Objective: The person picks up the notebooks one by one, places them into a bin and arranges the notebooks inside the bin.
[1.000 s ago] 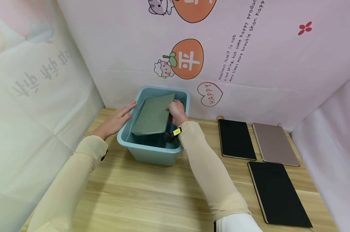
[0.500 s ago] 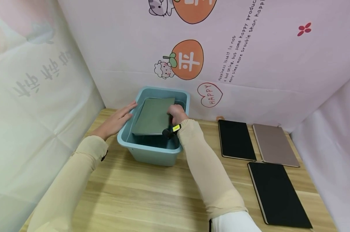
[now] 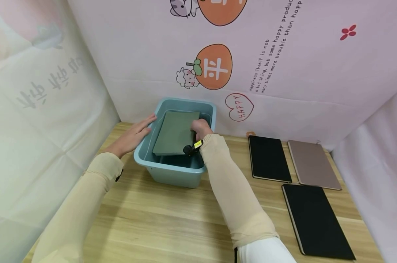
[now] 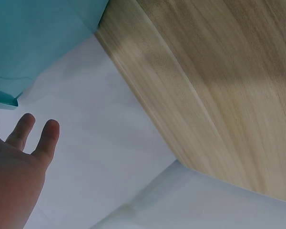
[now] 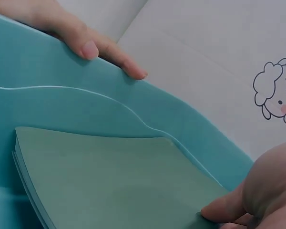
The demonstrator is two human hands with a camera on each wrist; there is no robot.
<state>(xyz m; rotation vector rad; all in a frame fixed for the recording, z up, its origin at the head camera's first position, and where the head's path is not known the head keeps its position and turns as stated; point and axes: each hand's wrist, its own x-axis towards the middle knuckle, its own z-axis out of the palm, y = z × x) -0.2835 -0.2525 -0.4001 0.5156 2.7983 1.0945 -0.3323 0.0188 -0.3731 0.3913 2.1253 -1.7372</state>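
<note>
A green notebook (image 3: 177,133) lies nearly flat inside the blue plastic bin (image 3: 172,168). My right hand (image 3: 201,128) reaches into the bin and holds the notebook by its right edge. In the right wrist view the thumb of this right hand (image 5: 262,195) presses on the cover, while its other fingers are mostly hidden. My left hand (image 3: 129,138) rests with extended fingers against the bin's left rim. Thumb and fingertips of that left hand (image 5: 86,43) show at the rim in the right wrist view. What lies under the notebook is hidden.
To the right on the wooden table (image 3: 159,219) lie a black notebook (image 3: 269,159), a brownish-pink notebook (image 3: 313,164) and a larger black notebook (image 3: 317,221). A printed cloth wall (image 3: 146,54) stands right behind the bin.
The green notebook was tilted with its right side raised and has come down flatter into the bin. My right hand has moved slightly down with it. The left hand stays at the rim.
</note>
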